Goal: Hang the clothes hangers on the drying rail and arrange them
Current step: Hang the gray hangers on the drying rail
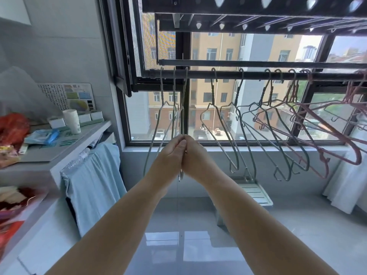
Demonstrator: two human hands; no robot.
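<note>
A dark drying rail (pixel 258 74) runs across the window. At its left end hang three thin metal hangers (pixel 161 108), bunched together. My left hand (pixel 171 153) and my right hand (pixel 195 155) meet below the rail, fingers curled, pinching the lower wires of these hangers between them. To the right, several more grey metal hangers (pixel 238 124) hang spread along the rail at different angles. Pink hangers (pixel 325 132) crowd the far right end.
An overhead rack (pixel 248 8) with clips sits above. A counter (pixel 65 143) on the left holds a cup, boxes and a red bag; a blue cloth (pixel 93 181) drapes from it. A white cloth (pixel 347 181) hangs on the right. Tiled floor lies below.
</note>
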